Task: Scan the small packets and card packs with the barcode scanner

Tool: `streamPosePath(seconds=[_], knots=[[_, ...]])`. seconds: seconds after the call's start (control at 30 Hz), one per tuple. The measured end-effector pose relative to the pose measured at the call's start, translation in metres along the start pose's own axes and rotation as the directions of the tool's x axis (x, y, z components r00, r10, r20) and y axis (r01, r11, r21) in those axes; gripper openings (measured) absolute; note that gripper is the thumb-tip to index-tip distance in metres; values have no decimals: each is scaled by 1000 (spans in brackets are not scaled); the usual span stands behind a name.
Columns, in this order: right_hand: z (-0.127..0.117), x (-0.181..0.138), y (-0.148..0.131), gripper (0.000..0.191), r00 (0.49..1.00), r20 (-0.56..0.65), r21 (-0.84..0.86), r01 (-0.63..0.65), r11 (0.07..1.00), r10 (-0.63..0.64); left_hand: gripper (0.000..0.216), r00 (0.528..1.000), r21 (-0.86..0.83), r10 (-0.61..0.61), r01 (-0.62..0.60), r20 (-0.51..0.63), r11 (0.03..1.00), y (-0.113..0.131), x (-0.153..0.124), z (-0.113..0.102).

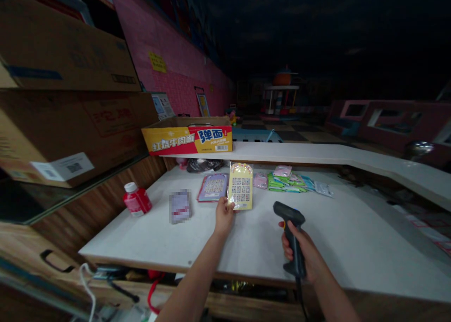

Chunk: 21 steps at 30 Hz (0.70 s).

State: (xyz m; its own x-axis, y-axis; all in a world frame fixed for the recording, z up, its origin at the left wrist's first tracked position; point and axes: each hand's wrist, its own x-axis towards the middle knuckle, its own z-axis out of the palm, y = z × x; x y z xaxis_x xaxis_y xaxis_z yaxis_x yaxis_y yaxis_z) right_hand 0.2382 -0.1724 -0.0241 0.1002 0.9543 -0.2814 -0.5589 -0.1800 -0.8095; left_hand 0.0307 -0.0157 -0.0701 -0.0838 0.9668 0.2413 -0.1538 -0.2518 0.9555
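Observation:
My left hand [224,216] pinches the lower left corner of a yellow sticker packet [240,185] and holds it up over the white counter [176,242]. My right hand [303,254] is wrapped round the grip of a black barcode scanner [291,223], whose head points left toward the packet. A purple sticker packet [212,187] lies flat on the counter just left of the yellow one. Several pink, green and blue packets [287,178] lie in a loose pile behind the scanner.
A red bottle with a white cap [136,200] and a blurred card [180,206] sit on the counter's left. A yellow noodle carton [190,135] stands on the raised ledge [334,155]. Large cardboard boxes [70,124] are stacked at left.

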Motion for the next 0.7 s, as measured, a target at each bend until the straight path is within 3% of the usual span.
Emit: streamPosePath(seconds=[0.13, 0.3, 0.53, 0.7], knots=[[23, -14, 16, 55, 999, -11, -142, -38, 989, 36, 42, 1000, -10, -3, 3, -8, 1000, 1, 1, -1], [33, -20, 21, 56, 999, -33, -244, -23, 970, 16, 38, 1000, -21, -1, 2, 21, 1000, 4, 0, -1], [34, -21, 17, 54, 999, -53, -254, -21, 967, 8, 25, 1000, 25, 7, -7, -8, 1000, 5, 0, -1], [36, -23, 16, 54, 999, -34, -220, -9, 976, 1, 30, 1000, 8, 2, -2, 6, 1000, 6, -1, -1]])
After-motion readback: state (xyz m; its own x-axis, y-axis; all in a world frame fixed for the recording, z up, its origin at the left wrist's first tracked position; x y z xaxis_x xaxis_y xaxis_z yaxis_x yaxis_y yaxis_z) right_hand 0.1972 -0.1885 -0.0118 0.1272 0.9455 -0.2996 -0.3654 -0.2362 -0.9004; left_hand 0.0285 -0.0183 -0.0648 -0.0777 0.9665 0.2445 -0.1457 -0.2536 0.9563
